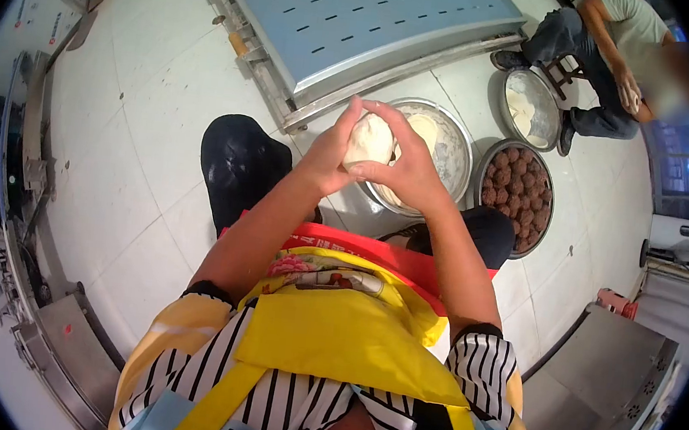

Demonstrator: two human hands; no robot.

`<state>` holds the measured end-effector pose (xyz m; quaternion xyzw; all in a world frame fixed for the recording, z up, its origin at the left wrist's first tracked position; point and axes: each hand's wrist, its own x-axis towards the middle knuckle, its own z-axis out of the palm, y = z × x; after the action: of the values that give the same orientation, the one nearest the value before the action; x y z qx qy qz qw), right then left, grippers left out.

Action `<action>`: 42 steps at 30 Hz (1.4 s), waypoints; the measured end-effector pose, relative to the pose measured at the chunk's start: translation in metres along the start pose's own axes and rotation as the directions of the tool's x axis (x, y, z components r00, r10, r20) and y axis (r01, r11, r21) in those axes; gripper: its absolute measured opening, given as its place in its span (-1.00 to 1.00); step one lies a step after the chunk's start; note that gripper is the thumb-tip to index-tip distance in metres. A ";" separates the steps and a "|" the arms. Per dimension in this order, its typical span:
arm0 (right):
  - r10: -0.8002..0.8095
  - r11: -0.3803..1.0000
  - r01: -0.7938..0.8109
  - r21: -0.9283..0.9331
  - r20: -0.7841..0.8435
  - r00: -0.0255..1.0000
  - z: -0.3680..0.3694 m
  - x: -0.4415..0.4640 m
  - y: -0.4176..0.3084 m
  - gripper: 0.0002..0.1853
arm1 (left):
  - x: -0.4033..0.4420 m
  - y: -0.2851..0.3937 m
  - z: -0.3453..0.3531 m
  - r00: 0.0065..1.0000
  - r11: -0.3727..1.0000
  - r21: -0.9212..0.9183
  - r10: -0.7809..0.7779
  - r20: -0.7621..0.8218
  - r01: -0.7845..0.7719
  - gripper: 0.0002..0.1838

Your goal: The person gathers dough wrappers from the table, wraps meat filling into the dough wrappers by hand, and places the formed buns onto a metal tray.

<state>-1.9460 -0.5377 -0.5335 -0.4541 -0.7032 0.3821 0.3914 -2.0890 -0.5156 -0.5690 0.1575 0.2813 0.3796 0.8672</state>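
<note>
Between my two hands is a pale, rounded ball of dough (370, 142). My left hand (331, 152) cups it from the left side, with the fingertips near its top. Curving around the right side, my right hand (415, 165) has its thumb along the ball's lower edge and its fingers over the top. The ball is held above the left part of a metal bowl (468, 156) that has flour on its inside. Flat pale dough pieces (426, 130) lie in that bowl, partly hidden by my right hand.
Right of the bowl stands a round pan (548, 226) of several dark brown balls (515, 186). Behind it, another metal bowl (508, 106) holds pale dough (522, 114). A seated person (617, 59) is at the upper right. A slotted metal-topped table (363, 18) stands ahead.
</note>
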 end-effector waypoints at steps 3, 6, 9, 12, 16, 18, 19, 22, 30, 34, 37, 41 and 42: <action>-0.138 0.956 0.144 -0.257 0.043 0.990 -0.001 0.005 -0.006 -0.27 | -0.001 -0.002 0.001 0.998 0.986 -0.157 -0.051 -0.026 0.046 -0.29; -0.143 0.882 0.216 -0.418 0.198 0.970 -0.010 0.008 -0.019 -0.33 | 0.001 -0.009 -0.003 0.999 0.993 -0.109 0.032 -0.026 -0.034 -0.24; -0.066 0.767 0.267 -0.583 0.342 0.937 -0.014 0.014 -0.034 -0.37 | 0.000 -0.011 -0.007 0.996 0.999 -0.045 -0.013 -0.087 0.009 -0.19; 0.082 0.706 0.199 -0.680 0.358 0.930 -0.007 0.021 -0.045 -0.34 | 0.008 -0.003 -0.009 0.997 0.998 -0.064 -0.030 -0.076 0.025 -0.18; 0.184 0.754 0.089 -0.650 0.340 0.922 0.010 0.045 -0.042 -0.38 | 0.023 0.018 -0.026 0.993 0.997 -0.078 -0.033 -0.114 0.024 -0.21; 0.141 0.782 0.105 -0.614 0.339 0.930 0.020 0.064 -0.015 -0.41 | 0.042 0.031 -0.046 0.981 0.996 -0.078 -0.048 -0.186 0.034 -0.22; 0.104 0.799 0.118 -0.590 0.328 0.939 0.023 0.078 -0.001 -0.42 | 0.065 0.033 -0.072 0.979 0.997 -0.068 -0.043 -0.200 0.030 -0.22; 0.013 0.828 0.138 -0.543 0.265 0.964 0.030 0.131 0.059 -0.48 | 0.074 0.077 -0.118 0.926 0.977 0.107 0.209 -0.315 -0.185 -0.24; 0.118 0.772 0.099 -0.628 0.294 0.949 0.086 0.284 0.208 -0.51 | 0.016 0.158 -0.147 0.697 0.837 0.182 0.535 -0.477 -0.517 -0.42; 0.150 0.750 0.114 -0.652 0.335 0.930 0.106 0.307 0.246 -0.49 | -0.001 0.167 -0.149 0.689 0.837 0.165 0.528 -0.497 -0.522 -0.50; 0.164 0.754 0.131 -0.644 0.377 0.911 0.116 0.313 0.258 -0.48 | -0.012 0.162 -0.151 0.669 0.825 0.190 0.547 -0.503 -0.532 -0.51; 0.157 0.712 0.217 -0.668 0.453 0.878 0.115 0.317 0.261 -0.46 | -0.020 0.151 -0.153 0.652 0.803 0.226 0.584 -0.484 -0.552 -0.53; 0.150 0.697 0.254 -0.671 0.483 0.862 0.113 0.319 0.261 -0.45 | -0.019 0.150 -0.153 0.654 0.800 0.239 0.591 -0.471 -0.551 -0.54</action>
<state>-2.0482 -0.1823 -0.7472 -0.4329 -0.8850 0.1714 -0.0025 -2.2776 -0.4217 -0.6099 0.1606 0.4566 0.6497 0.5862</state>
